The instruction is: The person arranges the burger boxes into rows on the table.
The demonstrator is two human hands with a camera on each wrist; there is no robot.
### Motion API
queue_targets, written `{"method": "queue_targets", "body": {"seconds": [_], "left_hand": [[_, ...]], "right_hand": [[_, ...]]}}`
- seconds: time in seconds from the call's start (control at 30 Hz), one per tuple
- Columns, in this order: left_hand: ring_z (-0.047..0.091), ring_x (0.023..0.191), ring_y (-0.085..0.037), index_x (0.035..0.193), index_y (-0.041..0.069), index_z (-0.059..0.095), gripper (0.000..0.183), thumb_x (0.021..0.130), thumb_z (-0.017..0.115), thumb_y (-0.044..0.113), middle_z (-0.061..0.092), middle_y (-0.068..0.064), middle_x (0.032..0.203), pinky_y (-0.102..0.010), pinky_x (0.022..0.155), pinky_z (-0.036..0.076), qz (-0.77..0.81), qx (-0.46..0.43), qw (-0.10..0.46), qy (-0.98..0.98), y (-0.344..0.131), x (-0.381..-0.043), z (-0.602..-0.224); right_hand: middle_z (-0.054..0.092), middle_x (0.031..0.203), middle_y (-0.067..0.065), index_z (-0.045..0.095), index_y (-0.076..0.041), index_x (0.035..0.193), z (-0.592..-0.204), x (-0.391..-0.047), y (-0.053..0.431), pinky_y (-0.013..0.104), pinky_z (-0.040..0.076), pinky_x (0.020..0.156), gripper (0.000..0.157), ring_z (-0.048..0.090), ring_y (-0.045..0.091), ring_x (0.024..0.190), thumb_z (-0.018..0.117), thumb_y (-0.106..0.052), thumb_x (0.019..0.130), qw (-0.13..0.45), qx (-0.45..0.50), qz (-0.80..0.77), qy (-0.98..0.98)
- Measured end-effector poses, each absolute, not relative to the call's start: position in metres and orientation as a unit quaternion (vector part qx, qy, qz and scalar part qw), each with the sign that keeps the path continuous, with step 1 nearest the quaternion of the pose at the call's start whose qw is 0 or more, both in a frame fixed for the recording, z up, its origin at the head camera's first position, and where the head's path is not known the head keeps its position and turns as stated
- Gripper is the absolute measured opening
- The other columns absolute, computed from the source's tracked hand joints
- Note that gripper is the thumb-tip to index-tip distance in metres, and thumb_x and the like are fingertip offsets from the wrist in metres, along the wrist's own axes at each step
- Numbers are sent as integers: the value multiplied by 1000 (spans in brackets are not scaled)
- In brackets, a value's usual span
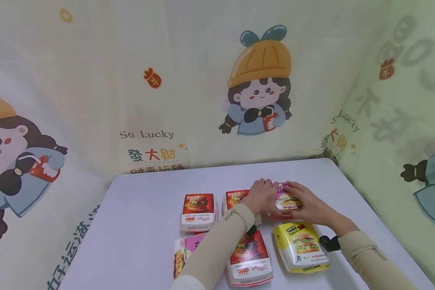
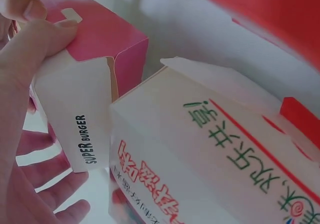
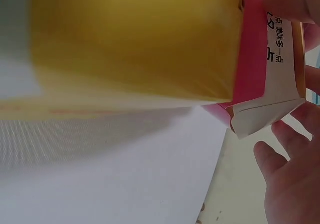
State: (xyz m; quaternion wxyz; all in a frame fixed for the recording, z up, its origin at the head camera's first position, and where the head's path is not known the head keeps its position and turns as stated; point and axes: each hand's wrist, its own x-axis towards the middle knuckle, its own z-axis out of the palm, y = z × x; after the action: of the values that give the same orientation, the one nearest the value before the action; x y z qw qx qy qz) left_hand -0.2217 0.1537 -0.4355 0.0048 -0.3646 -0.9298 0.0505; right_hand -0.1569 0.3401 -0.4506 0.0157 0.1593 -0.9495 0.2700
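Observation:
At the back right of the table, a pink and white burger box (image 1: 289,200) is held between both hands. My left hand (image 1: 263,196) grips its left side; in the left wrist view the thumb lies on the pink face of the box (image 2: 100,26), with the other fingers around the white side. My right hand (image 1: 314,206) holds the opposite side, and the right wrist view shows its thumb on the white panel of the box (image 3: 252,66). A red and white burger box (image 1: 235,198) stands just left of it, partly hidden by my left hand. Directly in front is a yellow burger box (image 1: 301,247).
Another red burger box (image 1: 198,213) sits farther left. Nearer me lie a red box (image 1: 251,259) and a pink box (image 1: 184,251), both partly behind my left sleeve. The white table (image 1: 130,225) meets a printed cloth (image 1: 195,88) at its back edge.

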Motion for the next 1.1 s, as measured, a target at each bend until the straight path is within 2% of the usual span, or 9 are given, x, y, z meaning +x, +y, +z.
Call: {"method": "queue_targets", "body": {"seconds": [0.27, 0.5, 0.67, 0.93, 1.1], "left_hand": [[52, 116, -14, 144, 22, 45, 94, 72, 66, 78, 56, 3, 127, -31, 109, 44, 51, -348, -8, -936, 152, -218, -439], [49, 123, -16, 148, 23, 40, 100, 69, 73, 74, 52, 1, 134, -33, 113, 40, 36, -334, -28, -942, 153, -212, -439], [48, 127, -17, 149, 23, 38, 101, 69, 74, 73, 50, 1, 136, -34, 115, 38, 17, -321, -44, -946, 154, -209, -439], [32, 147, -21, 155, 21, 29, 105, 73, 73, 70, 35, -2, 157, -39, 123, 27, -31, -315, -79, -945, 150, -209, -433], [25, 151, -23, 157, 19, 24, 105, 77, 68, 71, 27, -4, 162, -39, 124, 24, -38, -330, -77, -940, 142, -215, -426]], "right_hand": [[30, 158, 21, 43, -7, 148, -455, -159, 339, 68, 41, 103, 78, 31, 48, 141, 76, -21, 79, -15, 137, 276, -951], [36, 155, 21, 46, -5, 145, -456, -160, 341, 70, 39, 104, 71, 36, 48, 139, 71, -33, 85, -22, 119, 266, -956], [37, 155, 21, 49, -5, 143, -455, -161, 343, 70, 37, 105, 66, 36, 48, 139, 69, -33, 87, -21, 122, 267, -956], [36, 155, 22, 49, -4, 143, -454, -161, 344, 71, 37, 104, 65, 35, 49, 139, 68, -33, 88, -20, 129, 261, -956], [33, 156, 23, 46, -2, 145, -451, -157, 345, 72, 35, 105, 68, 31, 49, 140, 68, -34, 89, -21, 121, 261, -957]]}}
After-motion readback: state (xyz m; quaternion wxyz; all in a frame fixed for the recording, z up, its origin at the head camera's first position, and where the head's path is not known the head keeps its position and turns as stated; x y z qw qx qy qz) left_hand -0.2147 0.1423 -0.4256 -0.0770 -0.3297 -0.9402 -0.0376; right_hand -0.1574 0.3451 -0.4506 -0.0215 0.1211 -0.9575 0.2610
